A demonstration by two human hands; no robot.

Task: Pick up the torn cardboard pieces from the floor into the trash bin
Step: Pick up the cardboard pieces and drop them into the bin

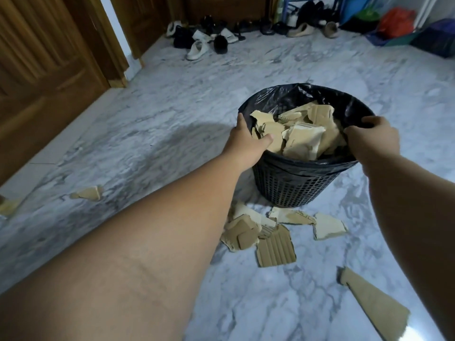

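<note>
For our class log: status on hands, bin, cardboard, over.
Left hand, right hand grip trash bin rim. Cardboard heaped inside. Loose pieces on floor beside it.

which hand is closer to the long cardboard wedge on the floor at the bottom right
Right. The right hand grips the trash bin rim on the cardboard wedge side; the left hand holds the opposite rim, farther away.
</note>
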